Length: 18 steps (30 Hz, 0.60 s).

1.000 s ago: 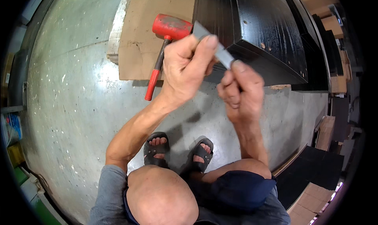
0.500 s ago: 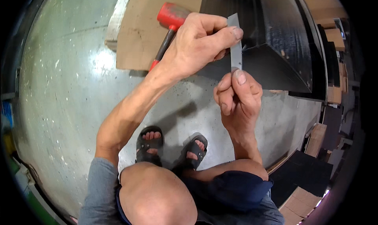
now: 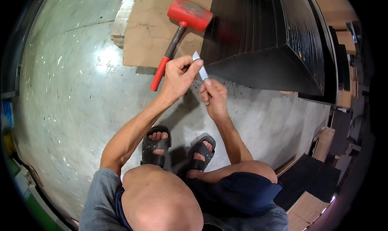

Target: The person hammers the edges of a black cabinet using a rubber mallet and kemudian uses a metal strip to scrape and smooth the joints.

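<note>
A thin, flat grey strip with a slanted tip is held between my two hands, above the floor. My left hand pinches it near its upper part between thumb and fingers. Below and to the right, my right hand grips its lower end with the thumb on top. I cannot tell what the strip is made of. Just beyond my left hand lies a mallet with a red head and a red-and-black handle. Its head rests on brown cardboard, against a stack of black panels.
The black stack's corner juts out to the right of my hands. A pale wooden piece shows at the cardboard's left edge. More black and brown boards lie along the right side. My sandalled feet stand on the grey floor.
Both hands have moved left and nearer to me with the strip, away from the black stack. The strip leans more to the left. The mallet's head is now uncovered.
</note>
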Motion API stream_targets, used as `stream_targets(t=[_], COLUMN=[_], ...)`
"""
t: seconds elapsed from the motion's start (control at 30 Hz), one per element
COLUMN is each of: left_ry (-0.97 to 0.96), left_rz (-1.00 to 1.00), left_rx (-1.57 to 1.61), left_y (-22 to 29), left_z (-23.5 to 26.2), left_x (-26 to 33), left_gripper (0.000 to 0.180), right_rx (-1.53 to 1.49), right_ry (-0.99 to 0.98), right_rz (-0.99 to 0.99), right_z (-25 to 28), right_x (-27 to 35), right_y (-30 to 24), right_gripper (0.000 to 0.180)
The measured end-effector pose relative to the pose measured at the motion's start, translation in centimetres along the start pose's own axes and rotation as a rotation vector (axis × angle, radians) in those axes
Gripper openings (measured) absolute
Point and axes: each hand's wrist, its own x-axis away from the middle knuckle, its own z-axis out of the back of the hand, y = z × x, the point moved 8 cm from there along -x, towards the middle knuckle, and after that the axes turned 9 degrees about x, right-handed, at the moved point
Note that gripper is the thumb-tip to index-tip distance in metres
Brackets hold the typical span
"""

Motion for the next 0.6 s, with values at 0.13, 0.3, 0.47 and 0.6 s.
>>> stream_targets(t=[0.13, 0.3, 0.47, 0.6], left_ry=[-0.041, 0.032, 0.146, 0.221], left_rz=[-0.22, -0.188, 0.013, 0.028], left_rx=[0.042, 0.148, -0.021, -0.141], left_y=[8.1, 6.3, -5.9, -6.0], left_z=[-3.3, -2.8, 2.2, 2.7], left_x=[-0.2, -1.0, -0.1, 0.4], left_gripper=[0.029, 0.028, 0.029, 0.028], right_rx=[-0.136, 0.004, 0.017, 0.081], right_ry=[-0.061, 0.046, -0.009, -0.02], right_rz=[0.236, 0.228, -0.012, -0.1], right_z=[-1.3, -0.9, 1.1, 1.6], right_x=[1.5, 0.3, -3.4, -3.5], right_y=[-8.2, -7.7, 5.2, 7.0], right_gripper=[0.032, 0.034, 0.033, 0.033])
